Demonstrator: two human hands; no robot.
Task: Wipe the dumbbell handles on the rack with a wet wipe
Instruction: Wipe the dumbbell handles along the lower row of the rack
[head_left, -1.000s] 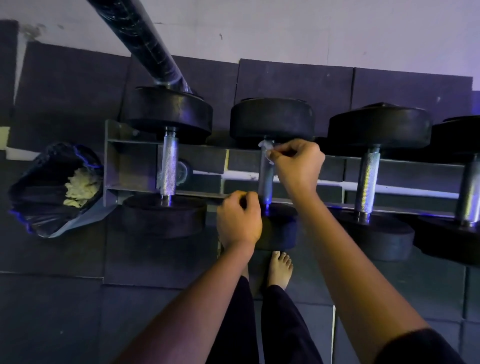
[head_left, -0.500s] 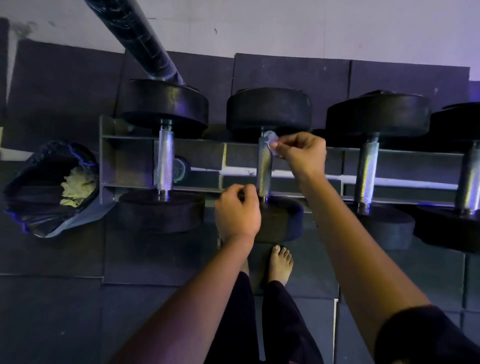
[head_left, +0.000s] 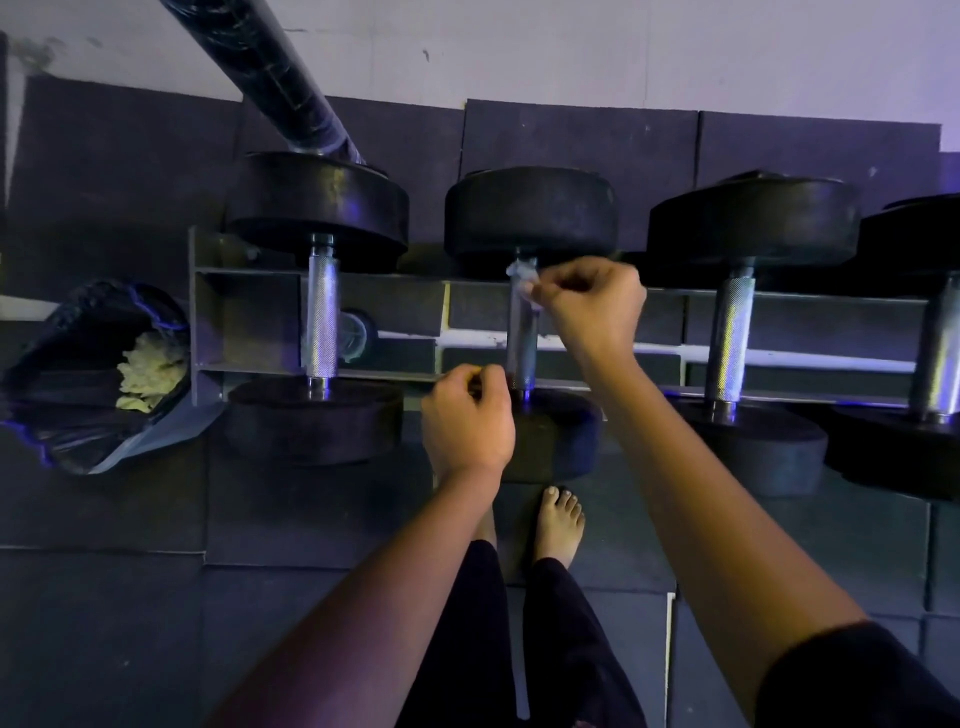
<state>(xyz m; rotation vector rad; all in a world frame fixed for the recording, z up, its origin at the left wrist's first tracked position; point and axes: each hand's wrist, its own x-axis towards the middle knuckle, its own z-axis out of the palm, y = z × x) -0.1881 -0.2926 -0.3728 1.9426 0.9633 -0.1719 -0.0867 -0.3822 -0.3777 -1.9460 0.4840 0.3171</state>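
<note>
Four dumbbells lie side by side across a low metal rack (head_left: 208, 322), each with one black head on the far side and one on the near side and a knurled steel handle spanning the rails. The right hand (head_left: 592, 306) is at the far end of the second dumbbell's handle (head_left: 521, 348), just below the far head (head_left: 530, 213). Its fingers are curled and pinch a small crumpled wet wipe (head_left: 522, 276) against the steel there. The left hand (head_left: 467, 421) is at the near end of the same handle, just to its left and beside the near head (head_left: 561, 436). Its fingers are curled with the back of the hand turned up to the camera, and it cannot be told whether it grips the handle or anything else. The two hands are apart, one at each end of the handle. The leftmost dumbbell's handle (head_left: 322, 312) and the third dumbbell's handle (head_left: 730, 338) are bare and shiny, and a fourth handle (head_left: 940, 353) is cut by the right edge. Left of the rack stands an open black bin bag (head_left: 67, 415) with pale crumpled wipes (head_left: 148, 371) inside. A dark bar (head_left: 270, 73) slants down from the far left toward the first dumbbell's far head. A bare foot (head_left: 558, 525) stands on the dark floor mats (head_left: 104, 623) just near the second dumbbell, and a pale wall (head_left: 623, 52) runs along the far side.
</note>
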